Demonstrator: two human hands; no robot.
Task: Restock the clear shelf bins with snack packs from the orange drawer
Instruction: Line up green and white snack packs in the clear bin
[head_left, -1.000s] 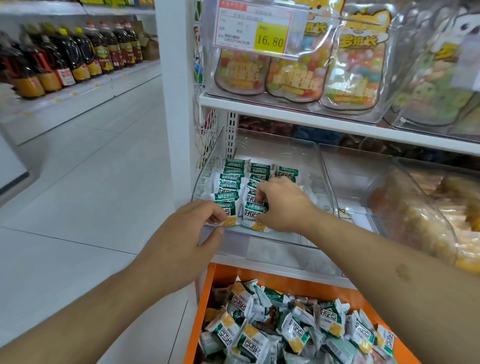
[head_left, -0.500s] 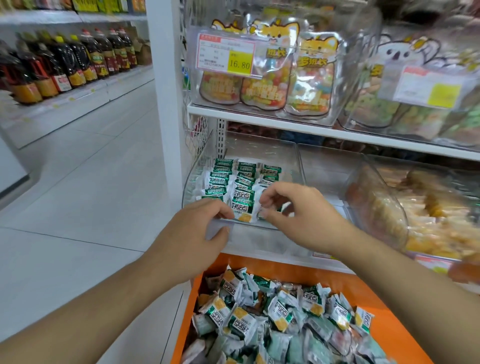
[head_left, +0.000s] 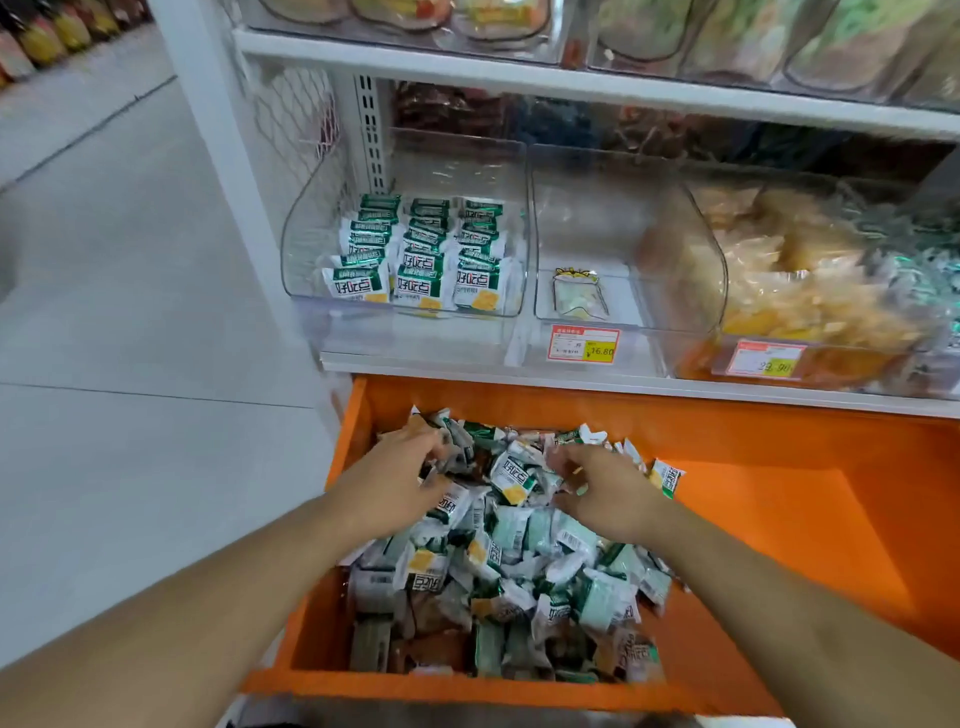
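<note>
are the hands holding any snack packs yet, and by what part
Cannot be told. Both the left hand and the right hand have fingers down among the snack packs in the orange drawer, blurred, with no clear hold.

Two bare arms are seen, with no sleeves, watch, rings or gloves worn on them, and a small dark spot is seen on the right hand (head_left: 605, 493), beside the left hand (head_left: 395, 475).
</note>
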